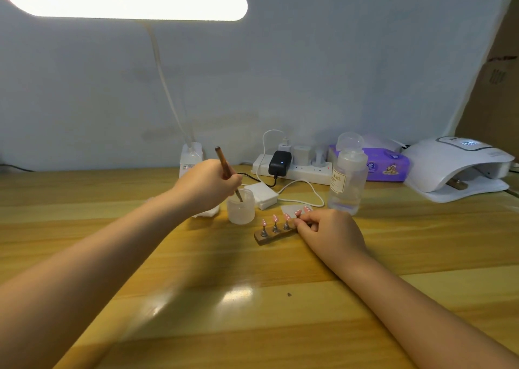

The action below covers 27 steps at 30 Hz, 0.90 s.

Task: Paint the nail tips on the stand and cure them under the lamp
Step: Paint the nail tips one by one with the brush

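Two bare forearms and hands, seen from the wearer's head

Both arms were uncovered from the bottom edge of the view to the fingertips, with no sleeve, cuff or glove showing. The left hand (pixel 209 184) and right hand (pixel 331 228) carried no ring, and neither wrist bore a watch or bracelet. The fingernails that showed on the right hand were short; whether they were varnished could not be told.

Pink white-dotted nail tips (pixel 275 218); brown stand (pixel 273 236); purple tissue pack (pixel 387 166).
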### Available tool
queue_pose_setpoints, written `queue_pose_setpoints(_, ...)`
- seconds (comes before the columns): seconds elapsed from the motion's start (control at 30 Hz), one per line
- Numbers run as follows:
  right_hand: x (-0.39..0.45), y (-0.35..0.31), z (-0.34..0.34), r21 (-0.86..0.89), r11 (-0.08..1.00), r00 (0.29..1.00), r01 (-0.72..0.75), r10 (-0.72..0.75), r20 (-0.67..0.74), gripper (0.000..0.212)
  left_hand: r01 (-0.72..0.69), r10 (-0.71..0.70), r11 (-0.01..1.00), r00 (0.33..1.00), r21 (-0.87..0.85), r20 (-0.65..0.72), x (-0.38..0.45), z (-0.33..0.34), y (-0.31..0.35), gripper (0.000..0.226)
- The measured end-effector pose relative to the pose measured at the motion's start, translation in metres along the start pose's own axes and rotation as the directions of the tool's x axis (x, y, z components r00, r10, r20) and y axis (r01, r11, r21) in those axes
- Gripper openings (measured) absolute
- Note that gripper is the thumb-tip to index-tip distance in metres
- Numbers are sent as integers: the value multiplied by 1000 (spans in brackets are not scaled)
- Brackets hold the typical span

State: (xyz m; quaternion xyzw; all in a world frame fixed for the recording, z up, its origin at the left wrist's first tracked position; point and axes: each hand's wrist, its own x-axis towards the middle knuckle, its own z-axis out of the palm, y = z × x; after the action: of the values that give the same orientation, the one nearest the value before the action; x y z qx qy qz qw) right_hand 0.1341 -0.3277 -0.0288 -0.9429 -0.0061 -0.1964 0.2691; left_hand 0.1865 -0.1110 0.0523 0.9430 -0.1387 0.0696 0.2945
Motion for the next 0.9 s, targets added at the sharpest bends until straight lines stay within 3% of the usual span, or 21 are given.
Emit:
queue_pose_setpoints(0.17, 0, 0, 0, -5, 1000, 1000, -1, 1, 5, 19, -5, 5, 998, 1000, 62, 7, 5, 4, 1, 25)
queue_pose_setpoints(0.33, 0, 0, 0, 3, 1000, 1000, 1, -1, 9, 20, -1, 7, 998, 997, 69, -82, 5, 5, -2, 27)
queue_pose_setpoints(0.53, 0, 0, 1, -2, 1000, 1000, 2, -2, 13, 21, 3, 4, 993, 998, 122, -58, 3, 12, -5, 26)
queue_pose_setpoints(0.7, 0, 0, 1, -8, 1000, 1000, 2, -2, 6, 20, -21, 28, 999, 972, 33, -234, -1, 10, -9, 26)
queue_pose_setpoints(0.9, 0, 0, 0, -15, 1000, 1000, -2, 2, 21, 21, -16, 23, 999, 986, 45, -165, -1, 14, -11, 27)
